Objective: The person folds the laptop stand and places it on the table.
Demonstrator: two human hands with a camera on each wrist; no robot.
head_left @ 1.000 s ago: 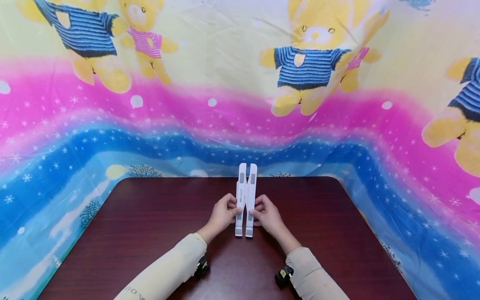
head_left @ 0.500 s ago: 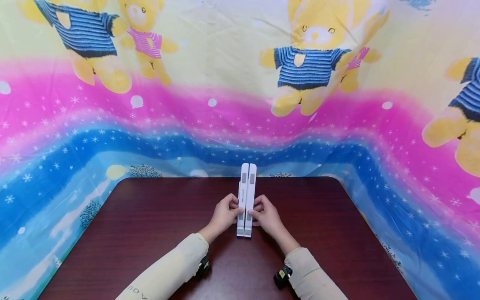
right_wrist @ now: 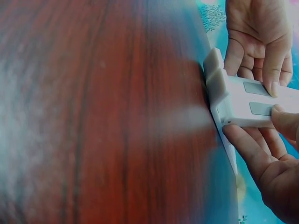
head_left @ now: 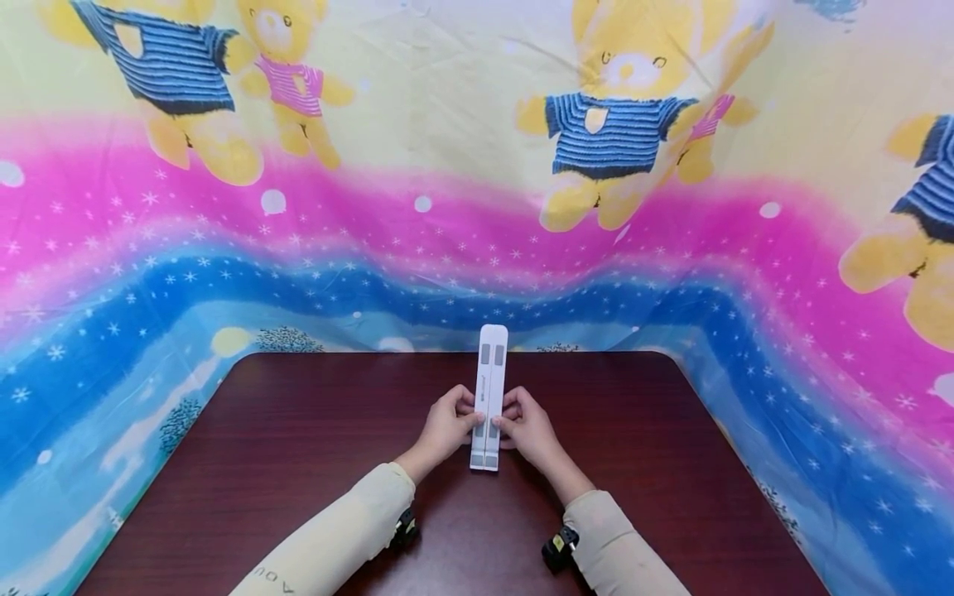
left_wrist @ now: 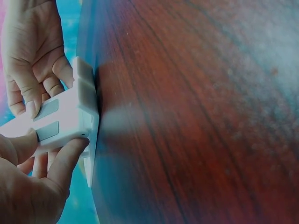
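Note:
A white folding laptop stand (head_left: 489,389) with grey rubber pads stands at the middle of the table, its two long bars side by side with a thin seam between them. My left hand (head_left: 445,426) grips the left bar low down, thumb on the padded face and fingers behind. On the other side my right hand (head_left: 532,426) pinches the right bar the same way. Close up in the left wrist view, both thumbs press on the grey pads of the stand (left_wrist: 70,112). The stepped white end of the stand (right_wrist: 217,86) is right at the tabletop in the right wrist view.
The dark red wooden table (head_left: 313,414) has rounded far corners. Behind it and along its sides hangs a cloth (head_left: 447,207) printed with bears and snowflakes. A black wrist camera (head_left: 405,528) sits at the left cuff, and another black camera (head_left: 559,548) at the right.
The two bars of the laptop stand were spread apart at the top and bottom a second ago. Both hands have pressed them together, the left moving slightly right, and the gap has closed.

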